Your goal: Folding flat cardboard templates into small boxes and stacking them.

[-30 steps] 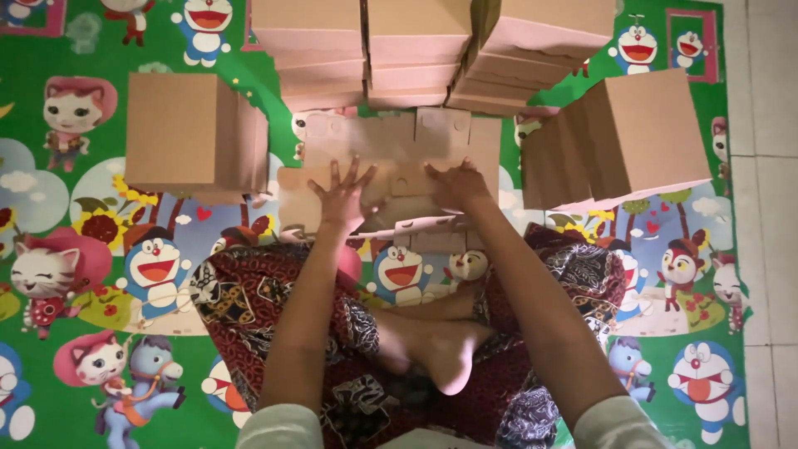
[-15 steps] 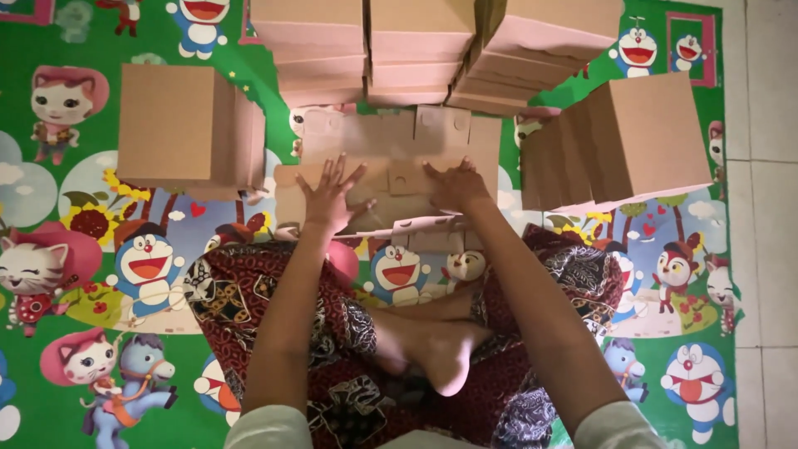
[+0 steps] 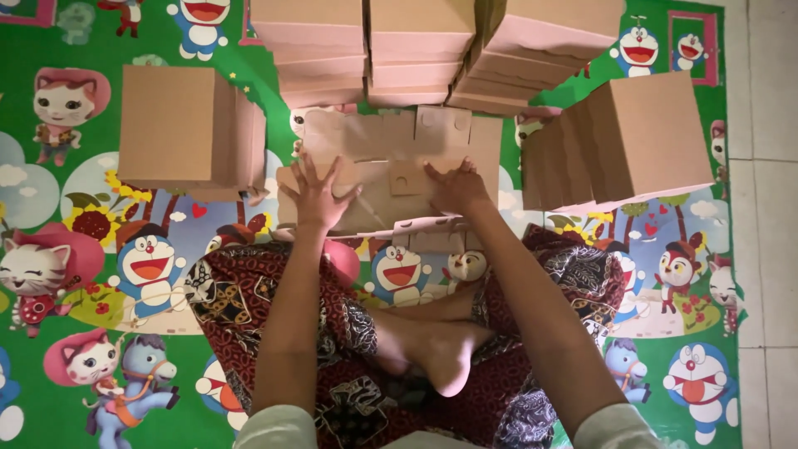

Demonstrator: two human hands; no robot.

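On the cardboard sheet [image 3: 391,179], both hands, left [image 3: 318,195] and right [image 3: 453,187], press flat, fingers spread.

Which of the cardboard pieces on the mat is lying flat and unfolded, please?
The flat cardboard sheet under the left hand and right hand. The box stacks behind it, at left and at right are already folded.

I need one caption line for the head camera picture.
Both hands, left hand and right hand, press a flat cardboard sheet among stacked boxes.
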